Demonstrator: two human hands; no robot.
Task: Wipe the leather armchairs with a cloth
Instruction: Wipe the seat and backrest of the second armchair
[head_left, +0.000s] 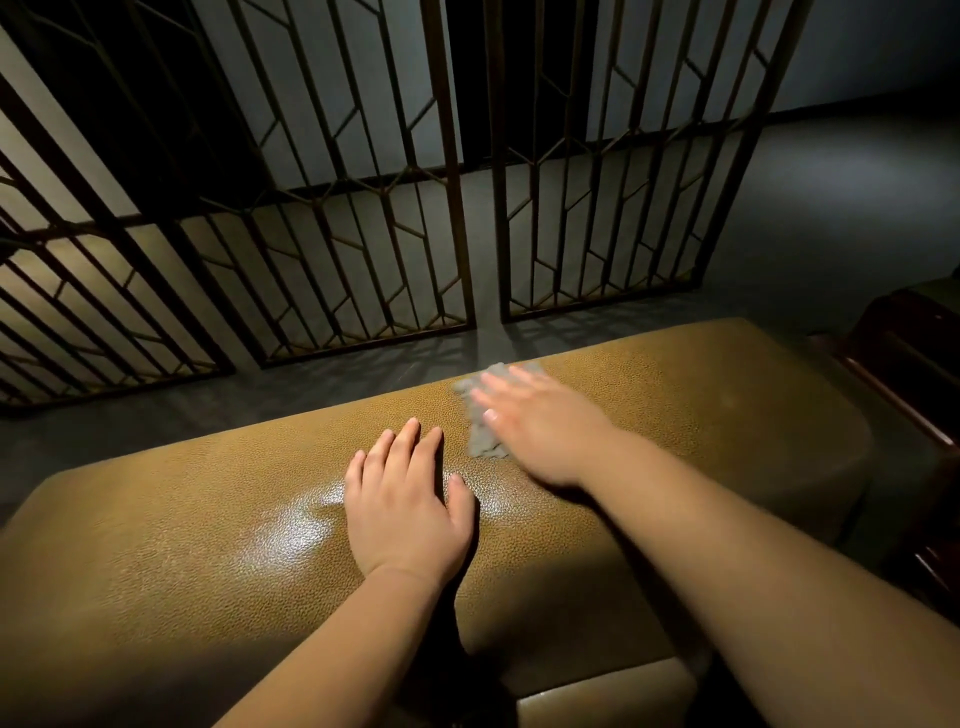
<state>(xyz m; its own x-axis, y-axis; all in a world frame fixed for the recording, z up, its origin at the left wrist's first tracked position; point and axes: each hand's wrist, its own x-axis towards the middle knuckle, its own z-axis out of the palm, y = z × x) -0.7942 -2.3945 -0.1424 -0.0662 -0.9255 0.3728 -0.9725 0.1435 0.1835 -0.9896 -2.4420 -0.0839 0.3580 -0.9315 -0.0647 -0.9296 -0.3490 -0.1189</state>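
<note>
A tall dark metal lattice screen (363, 208) with slanted bars and angular geometric panels stands upright on the floor across the upper part of the view. It is made of several hinged sections. The smooth grey floor (831, 208) extends behind and beneath it, catching pale light and bar shadows. A dark glossy wooden furniture piece (914, 364) sits at the right edge.

The armchair (218, 551) is covered in tan leather with a fine pebbled grain, glossy where light strikes it near the centre and duller toward the far edge. The cloth (480, 415) on it looks soft, grey and matt. Beyond it, the lattice screen (457, 171) looks like dark metal with a dull sheen. The floor (821, 208) is smooth, faintly reflective. At right, dark furniture (914, 364) shows polished, wood-like gloss.
</note>
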